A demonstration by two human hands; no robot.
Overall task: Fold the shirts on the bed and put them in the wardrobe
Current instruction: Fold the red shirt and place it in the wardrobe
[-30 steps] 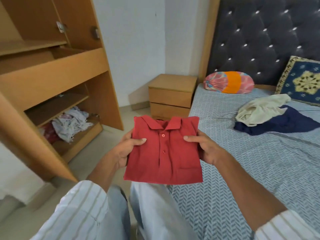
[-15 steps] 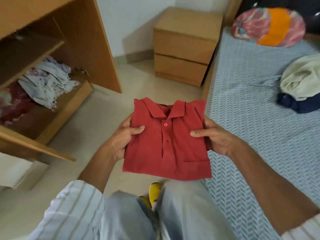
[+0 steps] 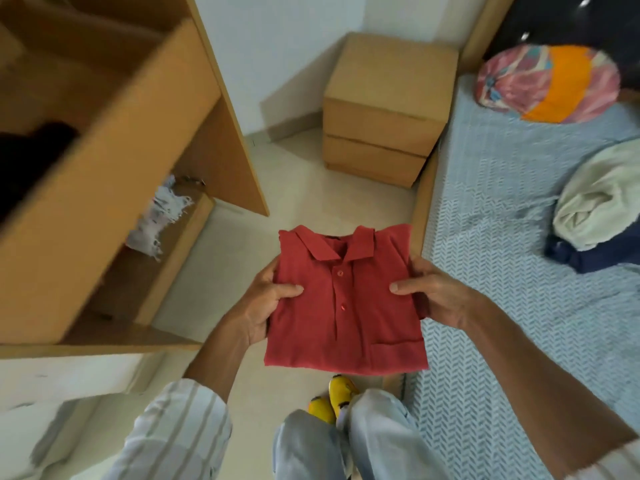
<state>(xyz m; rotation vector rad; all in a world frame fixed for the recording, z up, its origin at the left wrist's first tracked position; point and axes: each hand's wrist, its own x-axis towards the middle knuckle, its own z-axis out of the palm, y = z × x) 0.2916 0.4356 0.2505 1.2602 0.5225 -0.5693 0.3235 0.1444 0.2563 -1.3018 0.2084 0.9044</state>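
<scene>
An open light-brown wooden wardrobe stands at left; a bed in blue-grey patterned sheet fills the right, with a crumpled cream shirt lying over a navy shirt near its right edge. Above the floor between them, a folded red polo shirt is held level, left hand and right hand pinching its side edges, thumbs on top.

Bare floor lies open between the wardrobe and the bed; a white fringed cloth fills the back of the lower shelf, its front left free
</scene>
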